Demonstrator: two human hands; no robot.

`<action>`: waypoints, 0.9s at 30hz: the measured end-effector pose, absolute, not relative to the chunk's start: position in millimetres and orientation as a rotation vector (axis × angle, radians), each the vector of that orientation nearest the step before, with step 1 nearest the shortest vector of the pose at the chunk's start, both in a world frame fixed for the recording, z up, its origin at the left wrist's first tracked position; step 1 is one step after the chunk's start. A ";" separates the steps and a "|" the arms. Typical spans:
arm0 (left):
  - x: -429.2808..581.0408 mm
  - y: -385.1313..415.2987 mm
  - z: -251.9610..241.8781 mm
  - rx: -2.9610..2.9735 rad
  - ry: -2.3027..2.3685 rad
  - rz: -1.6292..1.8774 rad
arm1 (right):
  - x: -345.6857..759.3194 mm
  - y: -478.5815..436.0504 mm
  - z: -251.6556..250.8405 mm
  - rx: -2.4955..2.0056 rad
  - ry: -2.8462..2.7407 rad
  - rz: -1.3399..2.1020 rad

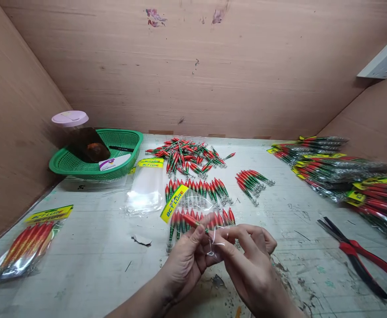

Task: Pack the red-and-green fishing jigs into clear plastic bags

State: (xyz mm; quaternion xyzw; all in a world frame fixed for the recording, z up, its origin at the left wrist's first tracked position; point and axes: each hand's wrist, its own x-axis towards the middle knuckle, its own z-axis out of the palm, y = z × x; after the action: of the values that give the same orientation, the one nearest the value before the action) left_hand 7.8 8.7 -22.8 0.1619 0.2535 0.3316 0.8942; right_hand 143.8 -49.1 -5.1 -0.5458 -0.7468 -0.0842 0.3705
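In front of me, my left hand (183, 260) pinches a clear plastic bag (196, 197) with a yellow-green "BCT LURE" header (174, 203). A red and green squid lure (190, 220) lies slanted at the left thumb, seemingly inside the bag. My right hand (254, 260) has its fingers closed at the bag's near end, where the film glints; the lure's hook end is hidden there. Just beyond the hands, two rows of lures (218, 193) lie side by side, partly behind the bag. Farther back is a loose heap of lures (183, 154).
Empty header bags (146, 187) are stacked left of the rows. A green basket (127, 170) holds a lidded cup (70, 118). A filled lure pack (28, 247) lies at left. Right are a small lure group (251, 183), packed lures (339, 170) and red-handled pliers (352, 251).
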 end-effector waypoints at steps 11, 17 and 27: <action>0.2 28.4 -12.9 0.171 0.598 0.786 | 192.9 -56.6 -8.3 -1.514 -1.740 -0.029; -2.1 32.2 -9.1 0.190 0.667 0.775 | 215.3 -57.5 -63.4 -1.661 -2.026 0.226; 0.4 30.8 -13.4 0.187 0.668 0.761 | 233.0 -91.7 28.0 -1.287 -1.924 0.406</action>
State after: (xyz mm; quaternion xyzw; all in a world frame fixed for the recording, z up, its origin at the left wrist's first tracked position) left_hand 0.4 30.8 -13.4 0.0895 0.3194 0.3639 0.8704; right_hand 233.0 -91.7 28.0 -0.5053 -0.7553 0.1595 0.3855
